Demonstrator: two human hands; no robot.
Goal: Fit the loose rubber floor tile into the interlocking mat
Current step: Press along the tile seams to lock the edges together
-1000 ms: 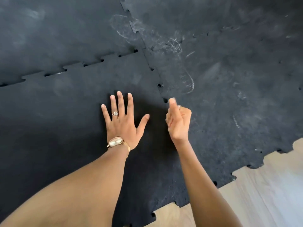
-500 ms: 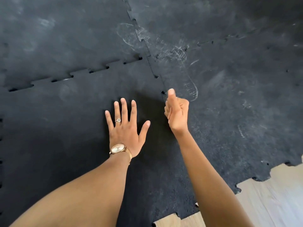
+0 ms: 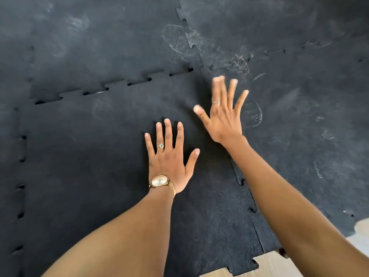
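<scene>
Two bare hands are working over black rubber matting. Left hand is lying flat, palm down, fingers spread, grip apart and holding nothing, pressing on the loose tile. Gold watch is sitting on that wrist, ring on one finger. Right hand is reaching farther forward, fingers splayed and blurred, grip apart and empty, lying over the seam at the tile's right edge; cannot tell if it is touching. Tile is sitting in the mat, its toothed far edge meeting the next piece with small dark gaps showing along the joint, same along the left edge. White scuff marks are showing on the mat beside the right hand. Pale wood floor is showing at the near right corner.
</scene>
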